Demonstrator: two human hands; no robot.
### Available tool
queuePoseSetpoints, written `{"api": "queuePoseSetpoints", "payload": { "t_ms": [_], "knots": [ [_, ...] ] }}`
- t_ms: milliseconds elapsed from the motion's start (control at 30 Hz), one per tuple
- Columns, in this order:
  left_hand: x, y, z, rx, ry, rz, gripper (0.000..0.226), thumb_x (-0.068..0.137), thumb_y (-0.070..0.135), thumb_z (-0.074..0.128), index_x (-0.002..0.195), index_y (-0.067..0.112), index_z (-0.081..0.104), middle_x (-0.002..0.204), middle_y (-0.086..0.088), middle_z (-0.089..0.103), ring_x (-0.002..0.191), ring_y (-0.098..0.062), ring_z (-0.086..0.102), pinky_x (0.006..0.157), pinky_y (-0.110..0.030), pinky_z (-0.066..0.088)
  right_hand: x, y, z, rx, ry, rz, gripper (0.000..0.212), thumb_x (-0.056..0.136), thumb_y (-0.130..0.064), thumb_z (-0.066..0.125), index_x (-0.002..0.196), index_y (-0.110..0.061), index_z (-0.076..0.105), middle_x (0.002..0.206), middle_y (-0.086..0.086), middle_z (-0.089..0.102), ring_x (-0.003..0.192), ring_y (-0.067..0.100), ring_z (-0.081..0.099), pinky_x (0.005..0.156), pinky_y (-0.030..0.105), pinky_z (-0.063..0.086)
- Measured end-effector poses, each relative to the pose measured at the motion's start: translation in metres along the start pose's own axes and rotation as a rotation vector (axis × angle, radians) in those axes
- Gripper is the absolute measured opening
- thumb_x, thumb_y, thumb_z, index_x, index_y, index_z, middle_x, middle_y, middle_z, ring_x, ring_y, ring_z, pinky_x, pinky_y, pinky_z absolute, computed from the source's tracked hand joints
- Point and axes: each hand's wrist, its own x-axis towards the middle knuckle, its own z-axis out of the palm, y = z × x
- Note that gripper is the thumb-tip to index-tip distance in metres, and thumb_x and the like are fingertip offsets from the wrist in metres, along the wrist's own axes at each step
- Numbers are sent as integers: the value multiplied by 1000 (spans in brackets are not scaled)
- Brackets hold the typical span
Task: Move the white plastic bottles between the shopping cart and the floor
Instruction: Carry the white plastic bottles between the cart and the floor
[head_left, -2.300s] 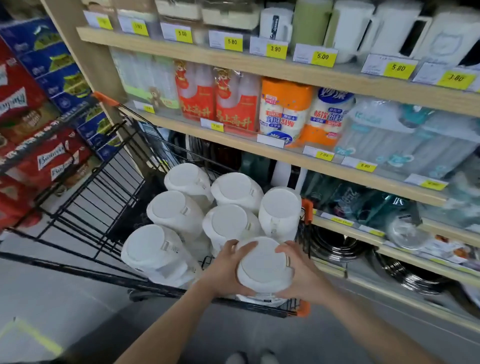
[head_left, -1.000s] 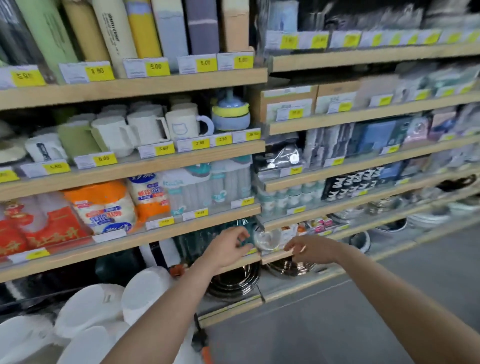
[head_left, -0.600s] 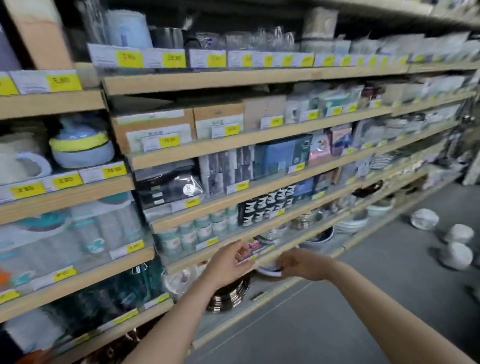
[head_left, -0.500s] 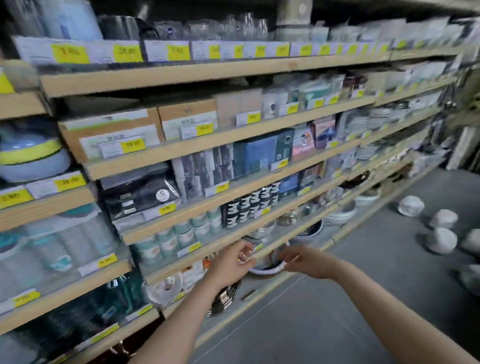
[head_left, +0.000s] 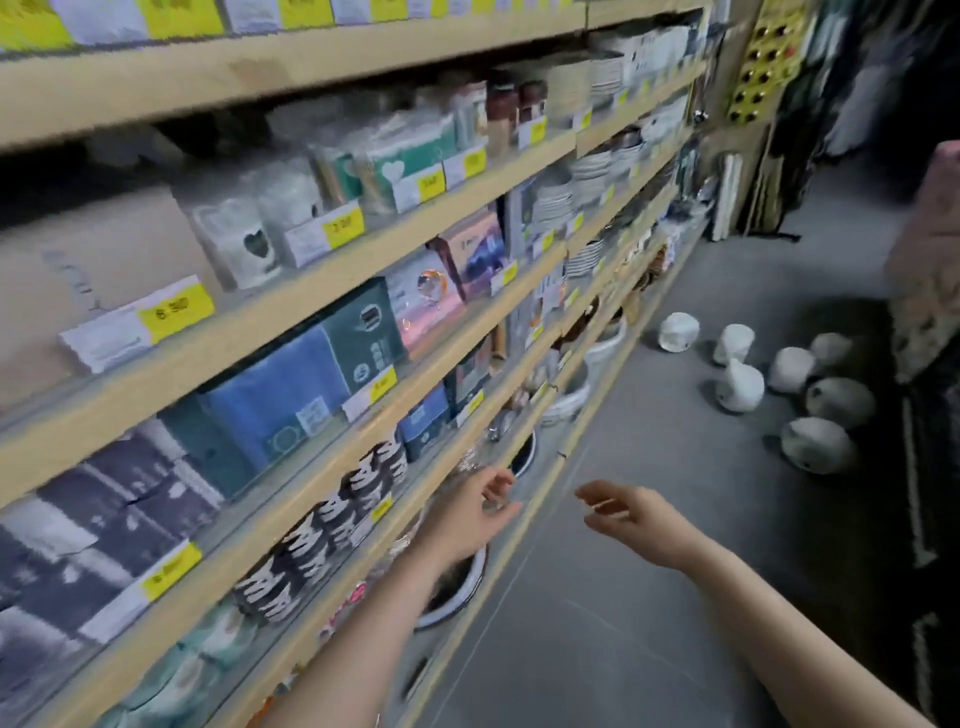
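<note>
Several white plastic bottles lie grouped on the grey floor at the right, among them one nearest the shelf, one in the middle and the closest one. My left hand and my right hand reach forward side by side low in the view, well short of the bottles. Both have loose, slightly bent fingers and nothing shows between them. The shopping cart is out of view. The picture is motion-blurred.
Long wooden shelves packed with boxed goods, plates and bowls run along the left. A bare grey floor strip leads to the bottles. Dark hanging goods and a dark rack close off the right and back.
The view has swung right along the shelves, away from the cart. The floor bottles have come closer. My hands, which gripped a bottle over the cart 2.3 s ago, now show nothing between them.
</note>
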Motion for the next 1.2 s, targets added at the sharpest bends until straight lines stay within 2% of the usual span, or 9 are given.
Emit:
{"api": "queuePoseSetpoints", "payload": {
  "t_ms": [133, 267, 400, 500, 633, 767, 967, 1100, 1200],
  "knots": [
    [94, 9, 13, 28, -98, 33, 21, 86, 31, 67, 103, 28, 56, 98, 12, 60, 89, -4, 59, 81, -22, 49, 47, 36, -47, 58, 85, 109, 33, 89, -22, 63, 121, -24, 58, 115, -6, 61, 101, 10, 59, 84, 17, 43],
    [181, 27, 48, 77, -156, 70, 25, 85, 28, 67, 108, 20, 59, 95, 11, 59, 84, -9, 61, 71, -11, 43, 88, 86, -94, 71, 113, 182, 35, 87, -26, 64, 122, -28, 56, 119, -5, 60, 112, 9, 54, 92, 23, 43],
    [273, 55, 106, 91, -198, 106, 26, 83, 26, 70, 105, 18, 60, 90, 12, 57, 75, -7, 56, 75, -24, 46, 124, 149, -158, 13, 111, 227, 39, 88, -28, 63, 126, -27, 53, 121, -4, 57, 114, 12, 53, 94, 25, 42],
    [333, 85, 149, 56, -196, 110, 26, 82, 27, 70, 105, 21, 60, 91, 11, 57, 69, -2, 51, 77, -26, 47, 145, 198, -217, -23, 87, 259, 40, 87, -30, 64, 126, -27, 52, 122, -3, 57, 111, 14, 54, 94, 27, 43],
    [414, 133, 195, 79, -229, 116, 26, 85, 30, 67, 107, 20, 59, 98, 8, 60, 80, -11, 60, 78, -25, 47, 171, 255, -298, -34, 103, 287, 41, 87, -27, 64, 126, -25, 53, 122, -3, 57, 110, 13, 55, 93, 25, 44],
    [487, 167, 232, 113, -243, 122, 26, 84, 34, 67, 106, 23, 59, 94, 13, 59, 81, -8, 62, 78, -27, 50, 197, 300, -360, 10, 161, 320, 38, 87, -26, 65, 123, -24, 55, 118, -3, 58, 107, 13, 56, 92, 27, 46],
    [596, 173, 278, 179, -334, 144, 27, 87, 36, 64, 109, 22, 58, 101, 9, 64, 87, -7, 61, 78, -22, 45, 251, 372, -417, 54, 188, 407, 41, 87, -23, 64, 127, -22, 53, 121, 0, 57, 110, 13, 55, 94, 28, 45],
    [708, 162, 313, 237, -452, 209, 28, 87, 36, 62, 111, 22, 57, 104, 8, 60, 89, -10, 59, 83, -32, 49, 306, 429, -447, 98, 225, 507, 42, 87, -23, 64, 127, -22, 52, 123, 0, 56, 111, 12, 54, 96, 29, 45],
    [804, 165, 332, 316, -504, 282, 31, 90, 38, 58, 116, 23, 54, 113, 10, 57, 98, -10, 58, 82, -27, 46, 343, 466, -470, 128, 238, 593, 43, 87, -25, 64, 128, -24, 51, 125, -2, 54, 111, 10, 53, 97, 26, 44]
  ]
}}
